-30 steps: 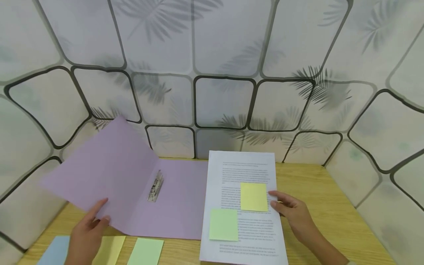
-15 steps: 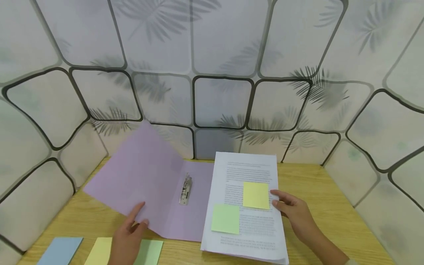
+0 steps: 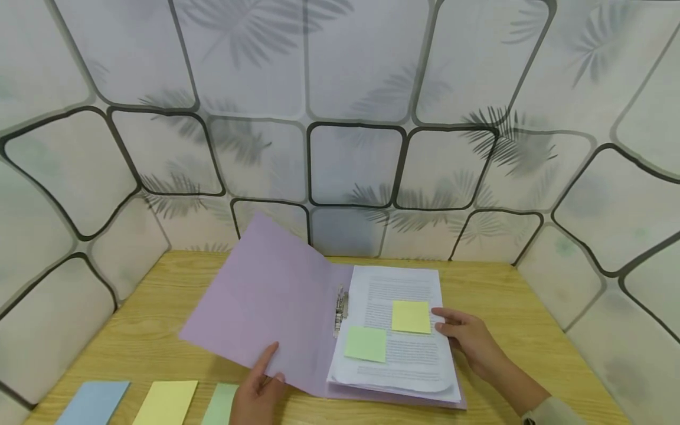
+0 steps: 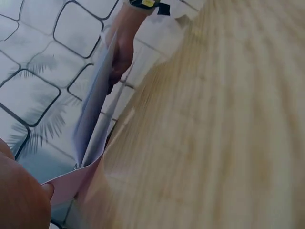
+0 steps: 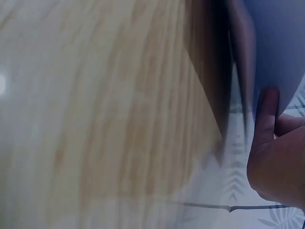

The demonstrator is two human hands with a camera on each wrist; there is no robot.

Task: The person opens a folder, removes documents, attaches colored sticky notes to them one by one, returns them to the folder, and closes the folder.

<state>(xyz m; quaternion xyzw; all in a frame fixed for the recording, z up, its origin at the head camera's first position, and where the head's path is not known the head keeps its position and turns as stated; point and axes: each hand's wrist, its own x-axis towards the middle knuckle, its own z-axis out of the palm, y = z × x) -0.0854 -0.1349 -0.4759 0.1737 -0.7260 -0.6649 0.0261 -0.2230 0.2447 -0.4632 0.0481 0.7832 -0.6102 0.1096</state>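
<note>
A lilac folder (image 3: pixel 271 295) lies spread on the wooden table, its left cover raised at an angle. My left hand (image 3: pixel 257 389) pinches that cover's lower edge, forefinger on the inner face; the left wrist view shows the thumb (image 4: pixel 47 191) on its rim. Over the folder's right side is a stack of printed paper (image 3: pixel 377 289), slightly lifted along its right edge, where my right hand (image 3: pixel 475 345) grips it. The stack's left edge is beside the folder's metal clip (image 3: pixel 340 310). On the top sheet are a yellow sticky note (image 3: pixel 411 317) and a green sticky note (image 3: pixel 365 343).
Along the front left of the table (image 3: pixel 159 330) lie a blue paper piece (image 3: pixel 94 402), a yellow one (image 3: pixel 166 402) and a green one (image 3: pixel 219 404), the last partly behind my left hand. A patterned wall (image 3: pixel 350 165) closes off the back and both sides.
My left hand has drawn the folder rightward, sliding it under the paper stack, so the clip now sits next to the sheets. My right hand has lowered the stack slightly, staying nearly in place.
</note>
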